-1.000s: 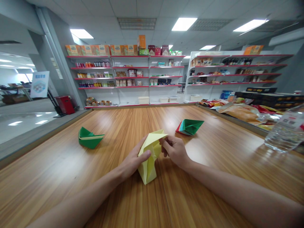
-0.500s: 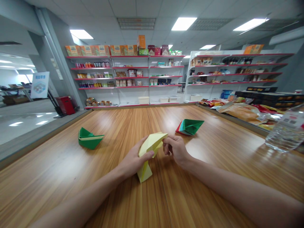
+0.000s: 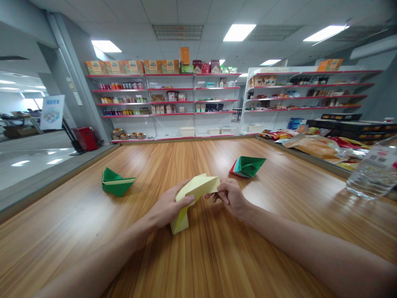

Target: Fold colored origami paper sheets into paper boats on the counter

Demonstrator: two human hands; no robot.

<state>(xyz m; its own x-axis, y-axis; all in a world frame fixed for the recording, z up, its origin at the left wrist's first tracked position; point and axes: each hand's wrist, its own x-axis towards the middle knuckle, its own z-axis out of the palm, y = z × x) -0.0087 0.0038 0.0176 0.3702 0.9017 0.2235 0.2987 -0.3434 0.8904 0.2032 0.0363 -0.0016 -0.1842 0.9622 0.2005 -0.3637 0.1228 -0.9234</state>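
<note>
When looking down over one broad wooden table [image 3: 102, 248], note two hands close together, with neither spread wide: the left hand [image 3: 169, 203] clamped round the near-left body of the yellow paper [image 3: 197, 188], with thumb on top and fingers mostly hidden beneath; the right hand [image 3: 232, 196] seemingly pinching its right end, with other fingers loosely curled. Find that paper directly between both, with a long axis slanting from near left to far right and with neither hand nearer; cannot tell whether touching the wood below. Count one yellow, then two green: boat-like green paper [image 3: 119, 188] well off leftward, layered green paper [image 3: 252, 165] just beyond the right hand.
</note>
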